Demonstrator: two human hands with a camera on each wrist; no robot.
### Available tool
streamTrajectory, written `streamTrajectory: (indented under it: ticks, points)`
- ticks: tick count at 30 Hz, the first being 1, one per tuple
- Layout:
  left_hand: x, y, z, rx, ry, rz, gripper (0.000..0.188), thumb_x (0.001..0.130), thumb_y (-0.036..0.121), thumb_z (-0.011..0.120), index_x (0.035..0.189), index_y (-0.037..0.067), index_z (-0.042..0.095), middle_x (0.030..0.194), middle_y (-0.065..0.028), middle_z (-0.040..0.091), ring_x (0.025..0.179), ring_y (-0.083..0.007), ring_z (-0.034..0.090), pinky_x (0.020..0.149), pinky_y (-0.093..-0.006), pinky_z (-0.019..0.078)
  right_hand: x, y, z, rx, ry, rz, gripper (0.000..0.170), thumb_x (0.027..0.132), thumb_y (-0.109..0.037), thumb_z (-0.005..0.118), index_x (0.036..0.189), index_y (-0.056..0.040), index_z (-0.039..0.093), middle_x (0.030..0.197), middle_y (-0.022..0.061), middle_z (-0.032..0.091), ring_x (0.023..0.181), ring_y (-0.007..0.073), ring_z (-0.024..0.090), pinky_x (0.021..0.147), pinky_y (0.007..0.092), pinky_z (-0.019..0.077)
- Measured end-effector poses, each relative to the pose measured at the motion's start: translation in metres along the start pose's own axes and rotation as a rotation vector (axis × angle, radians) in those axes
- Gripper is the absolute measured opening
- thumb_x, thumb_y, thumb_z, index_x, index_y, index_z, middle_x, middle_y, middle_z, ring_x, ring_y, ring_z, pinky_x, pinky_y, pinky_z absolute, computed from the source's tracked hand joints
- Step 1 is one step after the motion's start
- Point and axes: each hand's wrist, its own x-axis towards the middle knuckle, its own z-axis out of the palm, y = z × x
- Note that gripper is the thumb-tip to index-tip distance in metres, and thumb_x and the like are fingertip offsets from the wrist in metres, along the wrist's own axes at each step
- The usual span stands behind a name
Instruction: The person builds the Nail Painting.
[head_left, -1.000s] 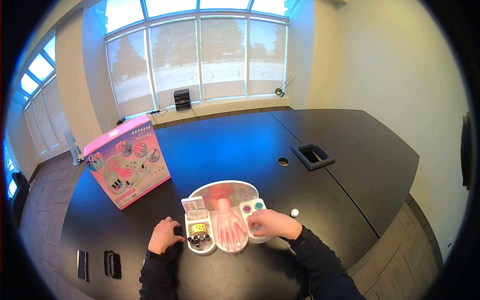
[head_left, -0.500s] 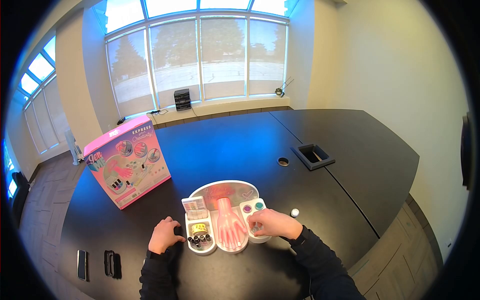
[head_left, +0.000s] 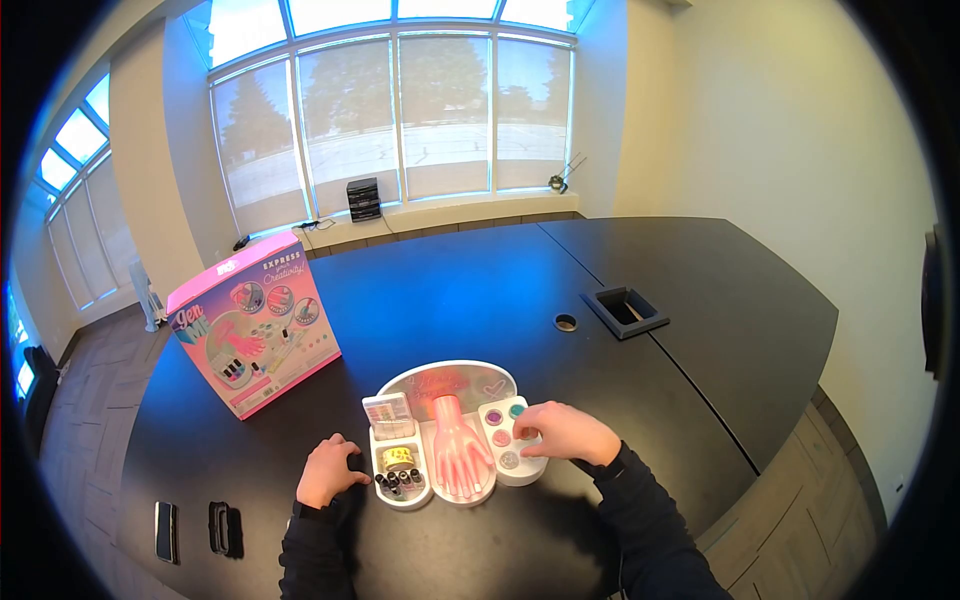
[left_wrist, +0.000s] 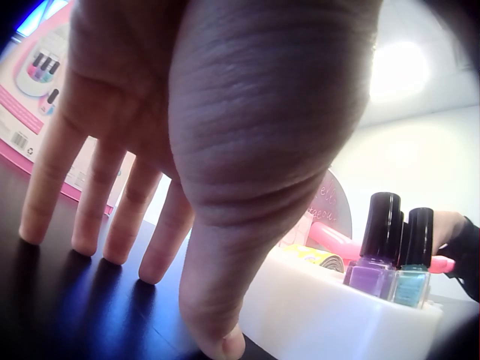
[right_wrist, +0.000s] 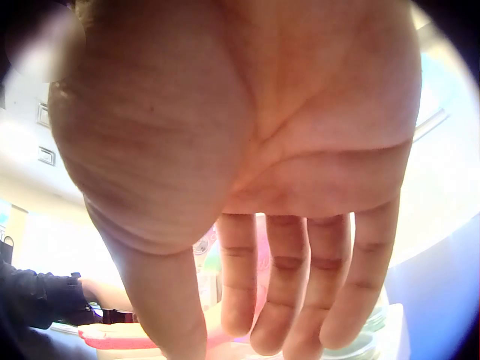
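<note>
A white manicure station (head_left: 425, 498) holds a pink model hand (head_left: 460, 450) in its middle. My left hand (head_left: 328, 470) rests at its left side, straight fingertips down on the table and thumb near the tray wall. Over the station's right section is my right hand (head_left: 572, 435), fingers pointing down among small round pots. A purple pot (head_left: 494, 418), a teal pot (head_left: 517, 411), a pink pot (head_left: 501, 438) and a silver pot (head_left: 509, 460) show beside it. In the right wrist view, the fingers (right_wrist: 289, 285) hang loosely bent, thumb apart; nothing shows between them.
Small nail polish bottles (left_wrist: 373, 255) and a yellow patterned roll (head_left: 398, 458) sit in the station's left section, with a clear case (head_left: 390, 414) behind. A pink box (head_left: 255, 325) stands at the left. A phone (head_left: 165, 531) and a black case (head_left: 224, 528) lie front left.
My right hand has lifted off the lower pots and shifted right and slightly away, uncovering the pink and silver pots and hiding the small white item on the table. The left hand stays put.
</note>
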Motion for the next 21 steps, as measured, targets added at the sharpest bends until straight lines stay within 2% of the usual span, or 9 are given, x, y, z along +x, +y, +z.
streamTrajectory:
  ticks: [6, 8, 12, 21]
  points:
    - [0.0, 0.0, 0.0, -0.002, 0.006, 0.002, 0.06, 0.064, 0.035, 0.101, 0.115, 0.011, 0.081, 0.112, -0.011, 0.069, 0.11, -0.0346, 0.069, 0.097, -0.0461, 0.0592, -0.015, 0.033, -0.021, -0.136, 0.107, 0.163, 0.031, 0.08, -0.021, 0.09, 0.105, -0.0077, 0.078, 0.098, 0.0092, 0.076, 0.091, 0.0275, 0.074, 0.081, 0.0404, 0.06]
    - [-0.001, 0.001, 0.0, -0.004, 0.008, 0.004, 0.06, 0.064, 0.035, 0.101, 0.115, 0.01, 0.081, 0.111, -0.011, 0.069, 0.109, -0.0346, 0.069, 0.097, -0.046, 0.0593, -0.019, 0.049, -0.025, -0.169, 0.133, 0.287, 0.03, 0.077, -0.021, 0.088, 0.101, -0.0081, 0.077, 0.1, 0.009, 0.078, 0.094, 0.0312, 0.076, 0.083, 0.0426, 0.0605]
    - [0.0, 0.002, -0.002, -0.011, 0.001, -0.002, 0.06, 0.064, 0.035, 0.101, 0.115, 0.01, 0.081, 0.112, -0.011, 0.069, 0.109, -0.0345, 0.069, 0.097, -0.0461, 0.0592, -0.024, 0.07, -0.031, -0.178, 0.115, 0.409, 0.034, 0.074, -0.021, 0.093, 0.102, -0.0072, 0.079, 0.102, 0.0092, 0.081, 0.097, 0.0281, 0.078, 0.086, 0.0393, 0.0615]
    - [-0.001, 0.001, -0.001, -0.012, 0.003, -0.003, 0.061, 0.064, 0.035, 0.101, 0.116, 0.01, 0.081, 0.113, -0.011, 0.069, 0.111, -0.0346, 0.069, 0.097, -0.0461, 0.0591, -0.028, 0.105, -0.022, -0.247, 0.017, 0.585, 0.042, 0.068, -0.026, 0.098, 0.103, -0.0102, 0.081, 0.104, 0.0073, 0.081, 0.099, 0.0295, 0.078, 0.087, 0.0404, 0.0615]
